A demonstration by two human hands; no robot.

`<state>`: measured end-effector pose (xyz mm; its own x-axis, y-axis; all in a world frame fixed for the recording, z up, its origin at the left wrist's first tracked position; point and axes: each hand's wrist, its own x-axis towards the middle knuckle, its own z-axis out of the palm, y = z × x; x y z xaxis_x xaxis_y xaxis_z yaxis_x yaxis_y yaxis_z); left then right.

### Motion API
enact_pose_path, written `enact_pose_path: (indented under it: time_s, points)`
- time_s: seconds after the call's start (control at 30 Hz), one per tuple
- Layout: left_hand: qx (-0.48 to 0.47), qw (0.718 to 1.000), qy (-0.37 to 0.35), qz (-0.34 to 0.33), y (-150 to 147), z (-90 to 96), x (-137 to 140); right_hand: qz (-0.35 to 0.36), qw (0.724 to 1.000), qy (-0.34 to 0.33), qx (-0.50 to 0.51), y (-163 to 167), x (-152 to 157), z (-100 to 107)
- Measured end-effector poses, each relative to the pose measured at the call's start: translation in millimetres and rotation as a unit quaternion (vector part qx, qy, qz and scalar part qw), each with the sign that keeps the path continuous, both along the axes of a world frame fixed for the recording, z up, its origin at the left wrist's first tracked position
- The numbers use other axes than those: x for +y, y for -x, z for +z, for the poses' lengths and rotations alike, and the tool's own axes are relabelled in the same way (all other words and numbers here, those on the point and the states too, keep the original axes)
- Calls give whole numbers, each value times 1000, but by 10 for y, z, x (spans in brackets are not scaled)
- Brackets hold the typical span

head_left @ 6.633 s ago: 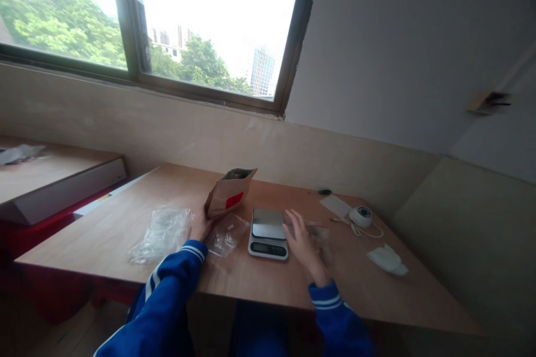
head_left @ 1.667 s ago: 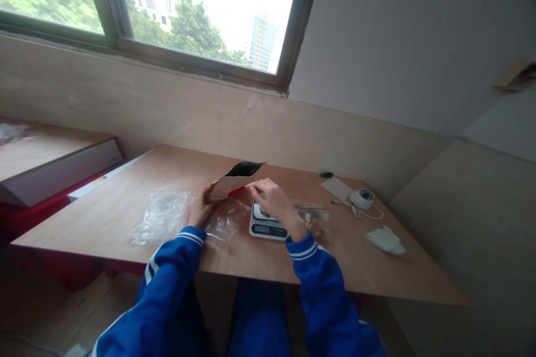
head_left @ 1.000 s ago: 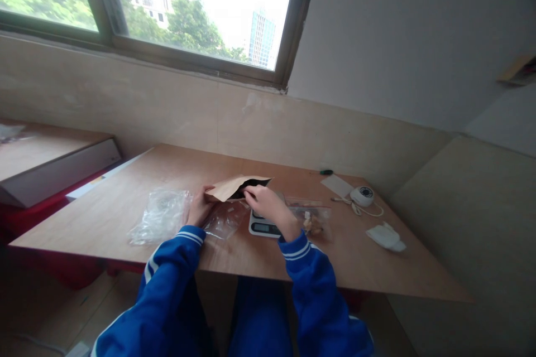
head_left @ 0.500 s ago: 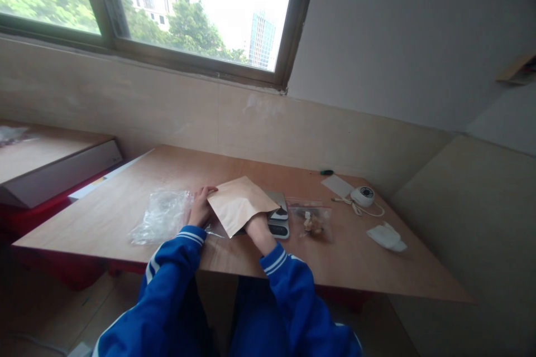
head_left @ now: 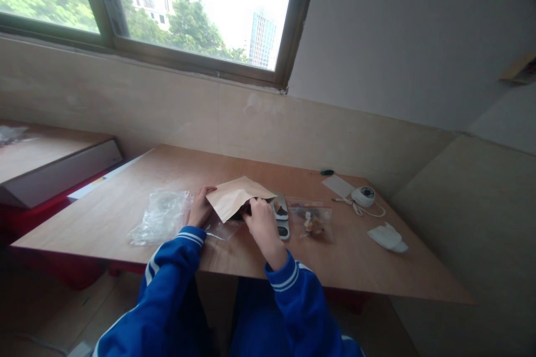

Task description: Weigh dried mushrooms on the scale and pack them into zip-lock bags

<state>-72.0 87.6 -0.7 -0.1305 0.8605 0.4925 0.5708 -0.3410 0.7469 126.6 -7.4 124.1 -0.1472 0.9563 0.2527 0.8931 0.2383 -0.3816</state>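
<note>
While both blue sleeves are reaching over the near edge of the wooden bench (head_left: 360,268), the right hand (head_left: 260,224) is sitting at the mouth of the tilted brown paper pouch (head_left: 234,198), fingers curled together, contents not visible. Left hand (head_left: 200,210) is gripping the pouch's left edge, fingers clamped on it. Pouch is hanging over the grey digital scale (head_left: 281,216), hiding most of it. Crumpled clear plastic bag (head_left: 161,223) is lying left; small clear zip bag with brown bits (head_left: 312,222) right. White round device with cord (head_left: 363,196) is lying farther back.
</note>
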Motion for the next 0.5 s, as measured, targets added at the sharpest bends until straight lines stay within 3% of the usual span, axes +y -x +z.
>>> enact_pose_path:
  time_s: [0.17, 0.3, 0.43, 0.5]
  points:
    - [-14, 1000, 17, 4, 10, -38, 42, 43, 989, -25, 140, -202, -36, 245]
    - [-13, 1000, 19, 2, 29, -56, 57, 40, 963, -72, 258, -370, -41, 354]
    - [-32, 999, 44, 0, 33, -61, 54, 1, 919, -106, 380, -619, 169, 254]
    - [-40, 998, 44, 2, 31, -66, 59, -17, 913, -115, 392, -763, 364, 108]
